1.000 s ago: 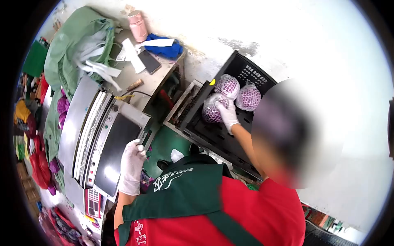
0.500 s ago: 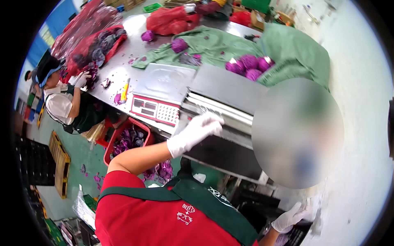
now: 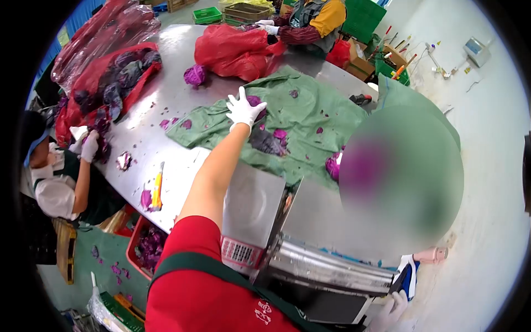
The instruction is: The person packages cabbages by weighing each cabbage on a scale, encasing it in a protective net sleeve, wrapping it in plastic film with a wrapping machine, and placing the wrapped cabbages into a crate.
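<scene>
- A broad steel table (image 3: 146, 138) spreads under and around the left fingers, with bare metal to their left
- A rumpled green cloth (image 3: 315, 110) lies beneath the left fingers and runs off to their right; its folds could drag, so raising anything straight up would likely beat pulling it across
- A metal machine (image 3: 326, 271) stands near the right fingers, well apart from the left ones
- A red bag (image 3: 235, 52) sits beyond the left fingertips
- A flat-panned scale (image 3: 251, 205) lies on the near side of the left fingers, beside the forearm, which is best kept high enough to clear it
- The left hand (image 3: 241, 112), white-gloved, reaches far forward, its fingers spread wide apart
- The right hand (image 3: 387, 314), also gloved, is blurred; whether its fingers are closed I cannot tell
- A purple cabbage (image 3: 254, 100) is partly hidden at the thumb side of the left fingers, contact unclear; a centred palm with all fingers wrapped evenly should steady its roundness
- Purple leaf scraps (image 3: 280, 134) lie nearer than those fingers, best kept out of the grip
</scene>
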Demonstrator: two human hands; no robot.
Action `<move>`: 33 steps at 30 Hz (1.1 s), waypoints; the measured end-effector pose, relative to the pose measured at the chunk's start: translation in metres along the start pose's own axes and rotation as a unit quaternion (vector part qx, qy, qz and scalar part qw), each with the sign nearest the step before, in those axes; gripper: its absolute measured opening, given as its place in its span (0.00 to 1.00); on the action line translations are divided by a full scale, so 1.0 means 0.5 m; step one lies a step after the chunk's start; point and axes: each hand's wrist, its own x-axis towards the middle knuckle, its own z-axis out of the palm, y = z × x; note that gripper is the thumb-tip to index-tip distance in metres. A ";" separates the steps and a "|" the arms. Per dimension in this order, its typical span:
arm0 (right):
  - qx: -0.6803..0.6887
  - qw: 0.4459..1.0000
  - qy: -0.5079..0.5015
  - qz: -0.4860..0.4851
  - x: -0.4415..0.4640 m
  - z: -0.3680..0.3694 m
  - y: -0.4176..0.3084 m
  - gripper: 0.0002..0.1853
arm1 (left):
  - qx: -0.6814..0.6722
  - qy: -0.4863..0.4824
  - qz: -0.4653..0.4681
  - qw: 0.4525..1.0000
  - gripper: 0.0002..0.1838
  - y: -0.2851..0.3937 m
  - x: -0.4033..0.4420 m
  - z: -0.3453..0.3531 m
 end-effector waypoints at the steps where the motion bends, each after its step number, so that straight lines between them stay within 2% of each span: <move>1: -0.015 1.000 -0.007 -0.018 0.007 0.008 -0.002 0.06 | 0.005 -0.005 -0.024 1.000 0.58 0.020 0.011 0.025; 3: -0.054 0.997 -0.030 -0.037 0.019 0.016 -0.016 0.05 | 0.018 -0.013 -0.080 0.997 0.57 0.047 0.023 0.057; 4: -0.125 0.984 -0.065 -0.107 0.021 0.013 -0.001 0.05 | 0.026 -0.015 -0.111 0.993 0.56 0.051 0.023 0.070; 6: -0.105 0.986 -0.098 -0.088 0.017 0.008 0.004 0.06 | -0.012 0.043 -0.095 0.994 0.51 0.019 0.048 0.102; 7: -0.046 0.995 -0.081 -0.026 0.017 0.012 -0.018 0.07 | -0.041 0.033 -0.090 0.995 0.50 0.005 0.067 0.103; 8: -0.047 0.995 -0.089 -0.026 0.016 0.013 -0.019 0.07 | -0.067 0.025 -0.083 0.994 0.48 -0.015 0.086 0.095; 11: -0.038 0.995 -0.085 -0.018 0.001 0.022 0.001 0.07 | -0.299 0.020 -0.153 0.942 0.46 -0.092 0.126 0.088; 12: -0.043 0.995 -0.086 -0.015 -0.008 0.022 0.018 0.07 | -0.369 -0.010 -0.140 0.919 0.45 -0.115 0.133 0.086; 14: 0.062 0.991 -0.090 0.072 -0.019 0.045 0.063 0.09 | -0.465 -0.080 -0.084 0.878 0.41 -0.084 0.047 -0.010; 17: 0.078 0.988 -0.131 0.035 0.003 0.040 0.062 0.09 | -0.387 -0.217 0.035 0.895 0.36 -0.023 -0.120 -0.199; 18: 0.097 0.987 -0.119 0.040 0.012 0.043 0.062 0.09 | -0.294 -0.230 0.141 0.917 0.35 -0.027 -0.152 -0.231; 20: 0.055 0.990 -0.127 -0.019 0.036 0.038 0.086 0.08 | -0.176 -0.265 0.263 0.911 0.32 -0.068 -0.213 -0.258; 21: 0.085 0.989 -0.123 0.001 0.045 0.036 0.098 0.08 | -0.115 -0.262 0.299 0.910 0.31 -0.078 -0.252 -0.272; 22: 0.119 0.986 -0.115 0.019 0.055 0.038 0.115 0.08 | -0.087 -0.268 0.259 0.924 0.30 -0.083 -0.306 -0.290; 25: 0.093 0.990 -0.087 -0.060 0.105 0.050 0.219 0.07 | -0.007 -0.266 0.285 0.921 0.32 -0.082 -0.416 -0.325; 26: 0.088 0.990 -0.085 -0.077 0.129 0.061 0.250 0.06 | -0.039 -0.300 0.262 0.916 0.33 -0.108 -0.419 -0.315; 28: 0.095 0.988 -0.082 -0.091 0.175 0.103 0.337 0.06 | 0.005 -0.246 0.300 0.922 0.33 -0.091 -0.464 -0.326; 29: 0.121 0.985 -0.120 -0.014 0.201 0.133 0.380 0.07 | 0.004 -0.244 0.304 0.921 0.33 -0.096 -0.473 -0.328; 30: 0.149 0.974 -0.158 0.059 0.232 0.166 0.421 0.09 | 0.002 -0.187 0.327 0.926 0.33 -0.109 -0.473 -0.328; 31: 0.155 0.974 -0.157 0.050 0.272 0.197 0.454 0.09 | 0.000 -0.125 0.345 0.930 0.32 -0.115 -0.478 -0.326; 33: 0.143 0.957 -0.218 0.125 0.349 0.273 0.505 0.15 | -0.009 -0.109 0.332 0.937 0.32 -0.108 -0.485 -0.318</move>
